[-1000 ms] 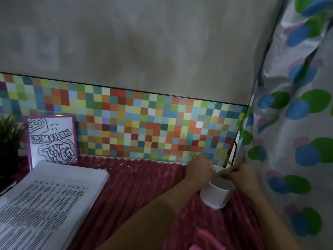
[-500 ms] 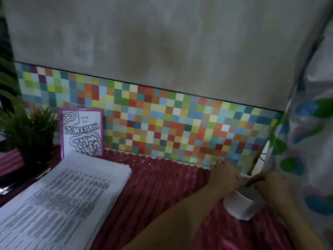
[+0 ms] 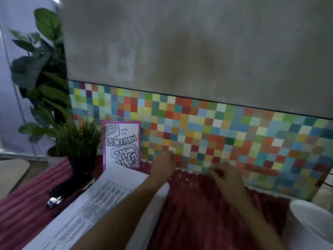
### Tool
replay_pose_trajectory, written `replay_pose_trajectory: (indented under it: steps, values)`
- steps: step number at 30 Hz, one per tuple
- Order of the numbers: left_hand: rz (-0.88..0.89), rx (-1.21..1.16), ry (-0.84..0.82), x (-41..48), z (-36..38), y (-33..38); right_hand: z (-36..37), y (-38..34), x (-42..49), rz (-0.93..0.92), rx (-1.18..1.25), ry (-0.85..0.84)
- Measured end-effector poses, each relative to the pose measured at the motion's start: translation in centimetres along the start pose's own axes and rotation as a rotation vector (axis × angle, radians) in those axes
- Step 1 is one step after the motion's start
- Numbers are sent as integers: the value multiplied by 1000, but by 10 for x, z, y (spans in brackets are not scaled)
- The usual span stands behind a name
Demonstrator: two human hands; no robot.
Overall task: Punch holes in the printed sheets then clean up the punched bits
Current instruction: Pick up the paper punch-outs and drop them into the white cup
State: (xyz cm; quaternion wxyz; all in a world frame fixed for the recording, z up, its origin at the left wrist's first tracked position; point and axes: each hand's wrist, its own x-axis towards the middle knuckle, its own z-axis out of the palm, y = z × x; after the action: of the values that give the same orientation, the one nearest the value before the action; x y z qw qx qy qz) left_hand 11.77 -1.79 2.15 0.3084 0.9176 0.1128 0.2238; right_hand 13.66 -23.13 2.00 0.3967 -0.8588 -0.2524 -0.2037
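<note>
The left hand (image 3: 163,165) and the right hand (image 3: 223,173) both reach to the far edge of the table, close to the wall. The fingers on both hands bend down toward the red cloth (image 3: 207,213). The picture is blurry there, so I cannot tell if either hand is pinching something or just touching the cloth.

Between the two hands, at about three o'clock from the left hand, lie the little white paper bits (image 3: 180,176). They sit in the grooves of the cloth, right by the tiled wall (image 3: 234,132). I think the hands are there to pick these bits up, because small bits stuck in soft grooves need fingertips to get them out.

At about four o'clock from the right hand, well apart, stands a white cup (image 3: 313,219). It is probably the place to drop the bits.

At about seven o'clock from the left hand lies the stack of printed sheets (image 3: 100,201), under the left arm and out of the way.

At ten o'clock from the left hand a card (image 3: 122,145) with a purple edge leans on the wall. Left of it stands a small plant (image 3: 81,141), and a black tool (image 3: 59,193) lies in front of the plant.
</note>
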Motion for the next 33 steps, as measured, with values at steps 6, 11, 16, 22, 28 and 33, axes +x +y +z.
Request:
replay_pose_trajectory:
  steps: [6,11,16,22,28,33]
  values:
    - [-82,169,-107,-7,-22,-66,101,-31,10,13,156,-250]
    - [-55,194,-171,-2,-11,-75,141,-19,20,33,81,-303]
    - [-86,128,-218,0,-2,-81,150,-15,23,-40,38,-304]
    - [29,209,-189,-6,4,-82,157,-7,21,101,110,-177]
    - [92,26,-116,-15,-8,-84,149,4,20,257,334,-38]
    - [-27,-165,-23,-2,-9,-94,149,-1,19,194,204,-104]
